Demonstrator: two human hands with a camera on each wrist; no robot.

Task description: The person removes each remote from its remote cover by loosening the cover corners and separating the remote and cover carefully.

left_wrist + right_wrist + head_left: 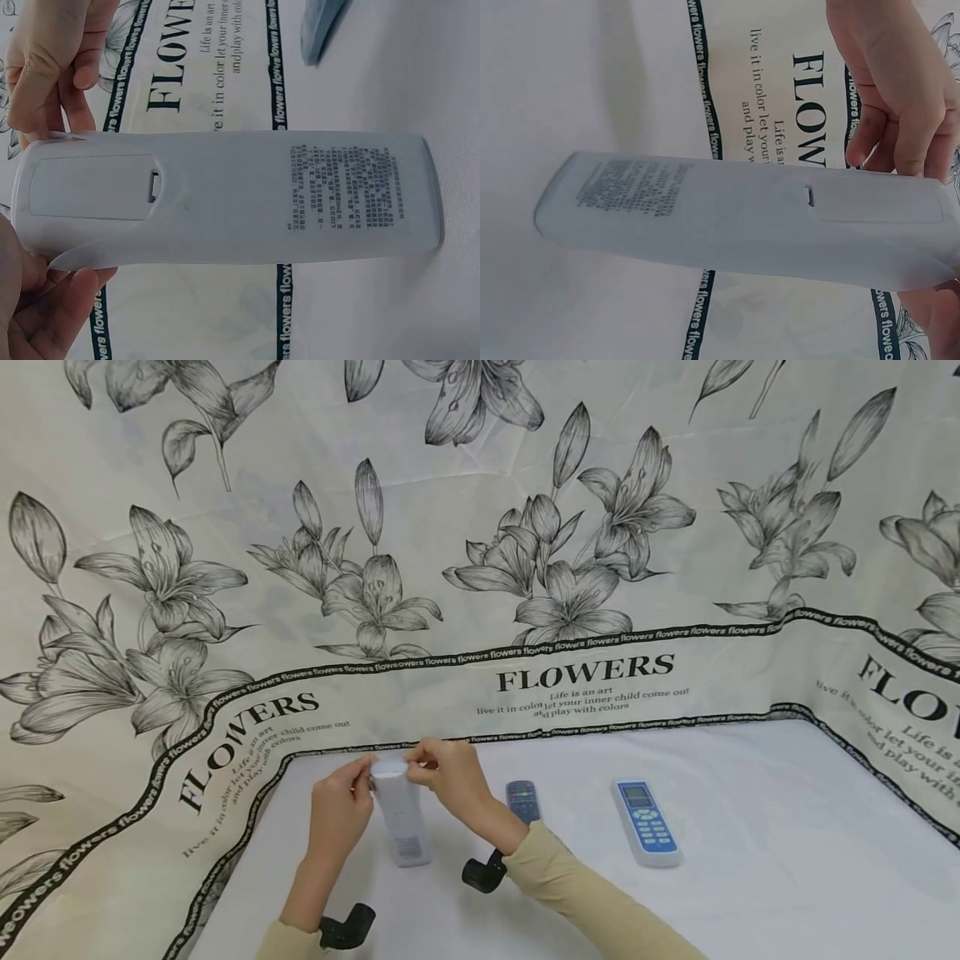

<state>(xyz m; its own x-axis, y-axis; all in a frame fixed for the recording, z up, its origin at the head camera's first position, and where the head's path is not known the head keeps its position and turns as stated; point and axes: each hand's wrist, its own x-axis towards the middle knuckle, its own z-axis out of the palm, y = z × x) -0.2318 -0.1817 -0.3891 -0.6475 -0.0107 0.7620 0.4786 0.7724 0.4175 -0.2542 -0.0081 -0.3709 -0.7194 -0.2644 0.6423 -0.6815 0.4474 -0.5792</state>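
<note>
A white remote control (405,818) is held at its upper end between both hands, its back with the battery cover (90,187) and a block of small print facing me. My left hand (341,802) pinches the left edge of that end with thumb and fingers. At the opposite edge, my right hand (453,781) pinches too. A thin translucent layer, like a clear sleeve, stands out in small flaps (75,259) beside the fingers. Whether the remote's lower end touches the table cannot be told. The buttons are hidden on its far side.
To the right on the white tabletop (562,893) lies a dark remote control (522,802), partly behind the right forearm. Farther right lies a white remote with a blue face (647,827). A flower-printed cloth (420,710) rises behind the table and at both sides.
</note>
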